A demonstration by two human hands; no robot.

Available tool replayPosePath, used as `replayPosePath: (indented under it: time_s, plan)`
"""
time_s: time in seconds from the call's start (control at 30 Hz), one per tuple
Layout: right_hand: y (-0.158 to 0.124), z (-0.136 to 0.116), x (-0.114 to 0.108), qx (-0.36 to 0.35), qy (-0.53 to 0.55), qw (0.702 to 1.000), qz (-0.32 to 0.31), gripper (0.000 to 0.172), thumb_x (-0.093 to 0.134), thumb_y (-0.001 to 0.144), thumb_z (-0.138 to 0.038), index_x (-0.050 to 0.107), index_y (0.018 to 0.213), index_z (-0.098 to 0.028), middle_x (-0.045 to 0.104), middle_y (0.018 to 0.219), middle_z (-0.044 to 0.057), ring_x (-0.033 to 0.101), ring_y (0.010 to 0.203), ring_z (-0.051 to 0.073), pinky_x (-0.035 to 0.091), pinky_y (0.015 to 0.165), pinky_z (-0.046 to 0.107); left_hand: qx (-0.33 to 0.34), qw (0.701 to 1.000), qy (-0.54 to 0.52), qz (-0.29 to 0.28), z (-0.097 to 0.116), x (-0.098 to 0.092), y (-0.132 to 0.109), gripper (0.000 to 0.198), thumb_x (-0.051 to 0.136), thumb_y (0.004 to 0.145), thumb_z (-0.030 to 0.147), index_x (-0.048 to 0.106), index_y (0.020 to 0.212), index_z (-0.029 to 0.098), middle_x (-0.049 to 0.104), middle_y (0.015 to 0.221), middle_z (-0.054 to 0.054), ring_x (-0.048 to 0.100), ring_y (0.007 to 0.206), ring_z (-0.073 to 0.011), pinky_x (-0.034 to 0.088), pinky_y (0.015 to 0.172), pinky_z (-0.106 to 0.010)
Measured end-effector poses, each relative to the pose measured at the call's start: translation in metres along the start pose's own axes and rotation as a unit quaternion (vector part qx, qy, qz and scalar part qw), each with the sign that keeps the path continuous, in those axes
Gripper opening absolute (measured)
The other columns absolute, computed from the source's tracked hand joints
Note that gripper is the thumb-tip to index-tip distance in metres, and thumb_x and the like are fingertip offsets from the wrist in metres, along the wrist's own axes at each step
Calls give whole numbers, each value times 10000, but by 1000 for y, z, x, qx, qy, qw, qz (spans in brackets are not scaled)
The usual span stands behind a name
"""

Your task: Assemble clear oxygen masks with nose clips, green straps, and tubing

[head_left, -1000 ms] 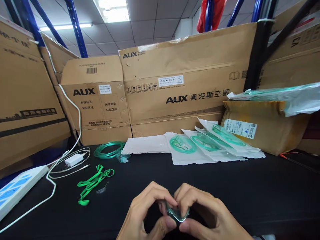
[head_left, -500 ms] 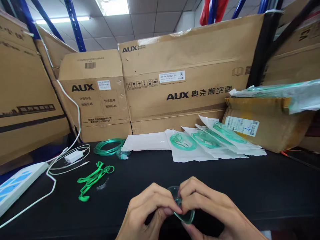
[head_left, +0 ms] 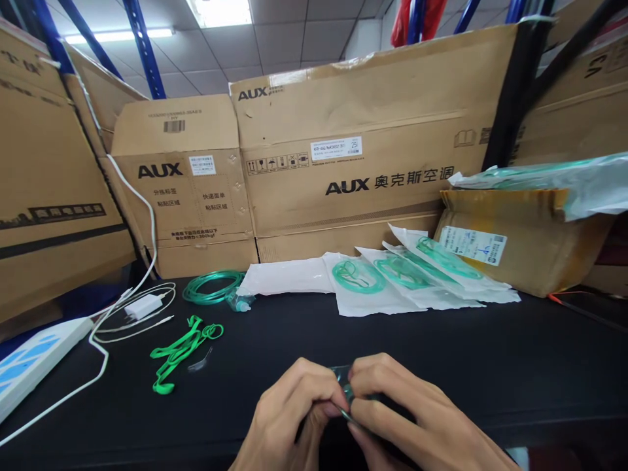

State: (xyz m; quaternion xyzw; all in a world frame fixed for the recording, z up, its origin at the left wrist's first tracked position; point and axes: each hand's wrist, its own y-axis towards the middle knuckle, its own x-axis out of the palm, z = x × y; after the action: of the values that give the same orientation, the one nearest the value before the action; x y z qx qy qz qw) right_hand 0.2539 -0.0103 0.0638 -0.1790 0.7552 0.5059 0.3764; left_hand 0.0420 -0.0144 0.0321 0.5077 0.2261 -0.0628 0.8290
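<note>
Close to the front edge of the table, my left hand and my right hand grip a translucent green oxygen mask between them. Fingers and thumbs of both hands pinch its rim, and the fingers hide most of it. Left of my hands lie a bright green elastic strap and a small clear piece. Farther back rests a coil of green tubing with a clear connector at its end.
Several white packets with green tubing lie along the back, before cardboard boxes. A white power strip, cables and a charger are at the left. Another packet lies on a brown box at right.
The mask has turned between my fingers; its lower rim now appears nearly edge-on and less of it shows. My right hand's fingers have shifted over it. The things on the table stay put.
</note>
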Motion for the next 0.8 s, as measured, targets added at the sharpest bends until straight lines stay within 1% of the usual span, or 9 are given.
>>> replayPosePath:
  time_s: [0.1, 0.27, 0.37, 0.5, 0.63, 0.7, 0.8]
  plan:
    - [1, 2, 2, -25, -19, 999, -2, 250, 554, 969, -35, 698, 907, -230, 751, 916, 76, 734, 859, 230, 647, 787, 336, -4, 1000, 13, 5, 1, 0, 2, 224, 451, 1151, 243, 610, 1001, 194, 667, 864, -46, 662, 774, -154, 530, 711, -229]
    - [5, -2, -3, -28, -1, 1000, -12, 285, 539, 990, -35, 731, 984, -246, 792, 955, 58, 764, 954, 220, 647, 887, 322, -14, 1000, 18, -8, 3, -1, 2, 261, 449, 1153, 290, 587, 951, 199, 654, 816, -33, 631, 735, -155, 492, 681, -244]
    - [5, -3, -5, -28, 4, 1000, -2, 278, 535, 997, -52, 721, 951, -254, 789, 927, 42, 768, 913, 210, 650, 901, 316, -21, 1000, 18, -12, 4, -1, 2, 266, 439, 1154, 290, 588, 954, 199, 660, 819, -35, 631, 737, -157, 488, 688, -253]
    - [5, -5, -2, -10, 13, 1000, 19, 258, 546, 974, -44, 699, 943, -249, 776, 912, 45, 764, 921, 222, 654, 901, 332, -16, 1000, 14, -3, 6, 0, 4, 243, 466, 1146, 267, 605, 960, 195, 675, 828, -42, 651, 751, -161, 503, 696, -251]
    - [6, -8, 4, 25, 31, 999, 19, 251, 563, 938, -18, 658, 892, -246, 750, 890, 52, 742, 929, 234, 655, 846, 344, -11, 1000, 10, 7, 6, 1, 5, 205, 492, 1133, 229, 625, 981, 189, 689, 838, -50, 667, 759, -165, 519, 694, -246]
    - [6, -8, 6, 34, 38, 998, 29, 240, 568, 930, -25, 637, 873, -248, 736, 877, 55, 731, 921, 239, 657, 828, 343, -11, 1000, 7, 9, 5, 1, 3, 176, 508, 1117, 190, 626, 988, 186, 685, 836, -50, 662, 756, -166, 520, 690, -246]
    - [5, -7, 9, 37, 42, 997, 46, 239, 567, 925, -15, 630, 889, -243, 726, 895, 60, 716, 941, 232, 650, 850, 325, -12, 1000, 11, 13, 5, 2, 1, 147, 525, 1068, 92, 612, 1003, 190, 683, 850, -45, 656, 763, -166, 513, 699, -254]
